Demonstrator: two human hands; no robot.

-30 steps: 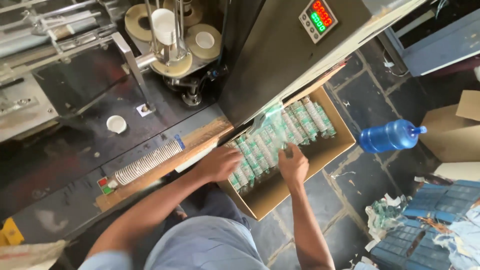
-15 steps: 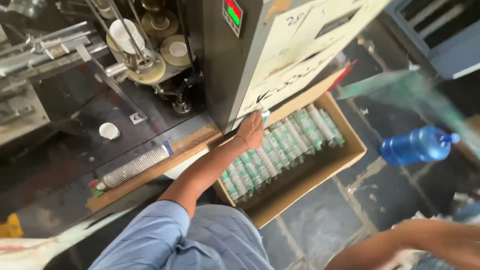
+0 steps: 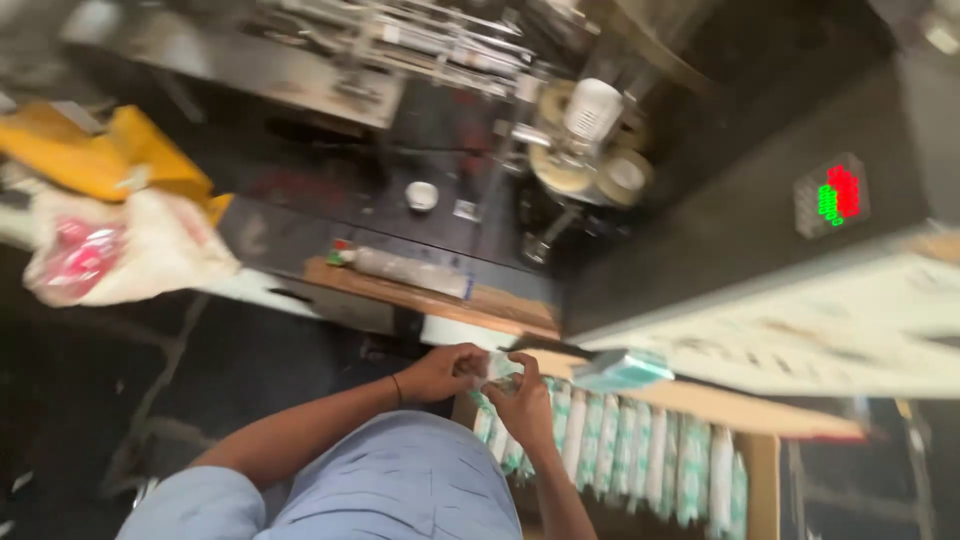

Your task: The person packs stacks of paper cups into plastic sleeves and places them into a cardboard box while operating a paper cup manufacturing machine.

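Observation:
My left hand (image 3: 443,372) and my right hand (image 3: 522,400) meet over the left end of a cardboard box (image 3: 758,470). Together they pinch a small green-and-white plastic wrapper (image 3: 497,367); the picture is blurred, so its exact shape is unclear. The box holds several long green-and-white wrapped sleeves (image 3: 640,450) lying side by side. One more pale green packet (image 3: 621,369) rests on the ledge of the machine just right of my hands.
A dark machine with a red and green digital display (image 3: 832,195) stands at the right. Behind are paper cup rolls (image 3: 590,150), a stacked cup sleeve (image 3: 405,266) on a wooden shelf, and a yellow and white bag (image 3: 120,215) at left.
The view swung left and closer. My right hand came back from the far right and joined my left hand at the box's left end, both now closed on the wrapper.

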